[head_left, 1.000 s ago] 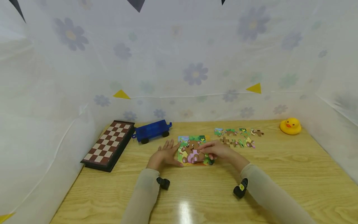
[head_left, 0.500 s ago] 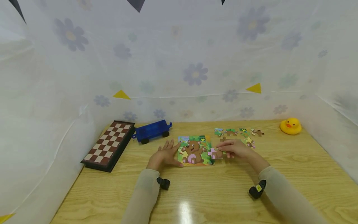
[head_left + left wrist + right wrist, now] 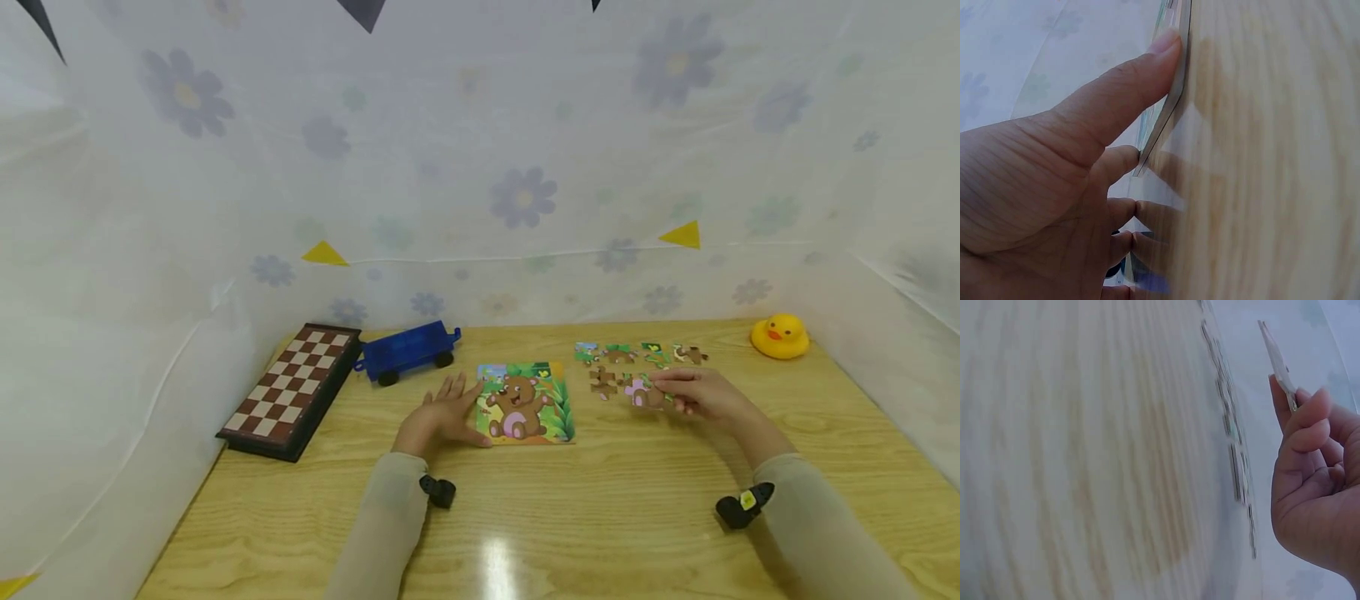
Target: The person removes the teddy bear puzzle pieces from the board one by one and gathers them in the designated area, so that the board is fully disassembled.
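Note:
My left hand rests at the left edge of a square bear picture board, fingers spread. In the left wrist view the thumb lies on the board's edge. To the right, my right hand pinches a pink and brown puzzle piece between thumb and fingers. The right wrist view shows that piece edge-on, raised off the table. Behind and below it, several loose puzzle pieces lie in two rows on the table; the held piece and hand hide part of the nearer row.
A checkered game board lies at the left, beside a blue toy wagon. A yellow rubber duck sits at the back right of the wooden table. White flowered sheeting encloses the back and sides.
My right hand has moved right, from over the bear board to the loose pieces, carrying the puzzle piece. The left hand has stayed at the board's edge.

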Motion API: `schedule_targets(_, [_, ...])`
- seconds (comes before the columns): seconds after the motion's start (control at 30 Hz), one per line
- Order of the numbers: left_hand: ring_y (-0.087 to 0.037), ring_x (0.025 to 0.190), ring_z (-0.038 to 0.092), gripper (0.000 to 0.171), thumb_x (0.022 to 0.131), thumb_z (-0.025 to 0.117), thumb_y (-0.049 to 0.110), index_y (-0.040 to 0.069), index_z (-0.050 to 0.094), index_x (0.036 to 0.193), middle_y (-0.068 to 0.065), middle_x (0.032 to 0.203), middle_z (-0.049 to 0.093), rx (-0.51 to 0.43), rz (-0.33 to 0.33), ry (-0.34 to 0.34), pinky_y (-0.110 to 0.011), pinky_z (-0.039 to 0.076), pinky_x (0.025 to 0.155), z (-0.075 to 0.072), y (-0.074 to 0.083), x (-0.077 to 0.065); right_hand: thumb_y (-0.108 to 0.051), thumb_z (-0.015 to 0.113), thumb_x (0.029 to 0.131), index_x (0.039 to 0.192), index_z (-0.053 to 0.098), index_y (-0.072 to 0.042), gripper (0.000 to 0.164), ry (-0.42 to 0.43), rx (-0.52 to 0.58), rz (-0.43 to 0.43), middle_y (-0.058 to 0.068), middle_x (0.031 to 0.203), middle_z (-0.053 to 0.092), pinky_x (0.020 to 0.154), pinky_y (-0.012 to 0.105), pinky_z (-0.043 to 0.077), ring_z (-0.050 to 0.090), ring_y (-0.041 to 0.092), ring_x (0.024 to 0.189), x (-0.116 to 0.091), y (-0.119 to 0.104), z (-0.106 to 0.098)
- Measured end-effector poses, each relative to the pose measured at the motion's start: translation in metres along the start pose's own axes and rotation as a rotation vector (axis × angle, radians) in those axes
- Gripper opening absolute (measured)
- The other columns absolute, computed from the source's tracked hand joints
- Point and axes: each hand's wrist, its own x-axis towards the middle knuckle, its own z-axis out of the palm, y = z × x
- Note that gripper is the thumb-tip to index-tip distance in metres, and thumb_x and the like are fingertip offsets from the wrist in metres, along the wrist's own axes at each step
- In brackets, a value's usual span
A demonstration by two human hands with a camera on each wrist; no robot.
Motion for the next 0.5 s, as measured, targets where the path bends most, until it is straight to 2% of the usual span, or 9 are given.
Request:
schedule_targets(0.13, [-0.032,0.144,-0.009,0.101,0.079,0.07,0.052,0.022,0.009,0.154,-0.013,0.158,-0.008,0.001,0.005,0.001,-0.059,-0.001,0.111,0.0,0.0,0.0,-0.016,0.059,0.095,0.107,0.073,-0.019,0.019,0.06,0.042,-0.024,-0.006,0.079,0.065,0.048,0.019,0.045,0.052,0.003,0.054,-0.008,0.004,-0.017])
schedule_targets(0.3, [-0.032,0.144,-0.009,0.101,0.079,0.071,0.052,0.022,0.01,0.154,-0.013,0.158,-0.008,-0.001,0.007,0.011,-0.059,-0.001,0.111,0.0,0.0,0.0,-0.015,0.059,0.095,0.103,0.074,-0.022,0.018,0.111,0.091,-0.042,-0.007,0.083,0.066,0.049,0.019,0.045,0.052,0.004,0.055,-0.015,0.01,-0.037])
schedule_targets(0.5, [-0.032,0.144,-0.009,0.102,0.079,0.071,0.051,0.022,0.01,0.154,-0.013,0.158,-0.008,-0.009,0.001,0.017,-0.059,-0.001,0.111,0.0,-0.001,0.0,-0.016,0.059,0.095,0.097,0.075,-0.029,0.021,0.177,0.062,-0.015,-0.01,0.08,0.065,0.05,0.019,0.046,0.051,0.003,0.056,-0.018,0.019,-0.059])
